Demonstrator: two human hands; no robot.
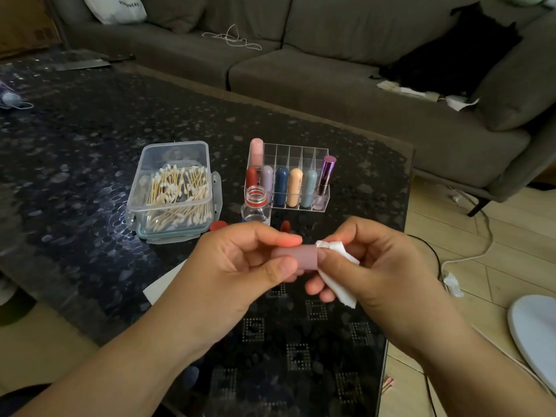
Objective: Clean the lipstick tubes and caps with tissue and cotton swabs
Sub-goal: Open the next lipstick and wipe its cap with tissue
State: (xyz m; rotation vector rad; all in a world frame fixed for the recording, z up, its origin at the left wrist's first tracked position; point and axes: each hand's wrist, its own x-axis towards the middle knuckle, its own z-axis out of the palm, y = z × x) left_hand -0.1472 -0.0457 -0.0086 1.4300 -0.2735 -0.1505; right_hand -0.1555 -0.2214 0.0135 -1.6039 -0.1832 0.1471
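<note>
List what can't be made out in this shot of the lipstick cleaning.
Head view only:
- Mauve lipstick piece: left hand covers one end, so cap or tube is unclear.
- Tissue: partly hidden in the right hand; any stains unseen.
- Small red items behind the hands: mostly hidden.
- Print on the peach lipstick: too small.
- Bottle: base hidden by the left hand.

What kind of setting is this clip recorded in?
Most likely a home living room. A grey sofa runs behind a dark glass coffee table, and the floor beside it is pale wood with loose cables. The table carries personal clutter, not workshop gear.
</note>
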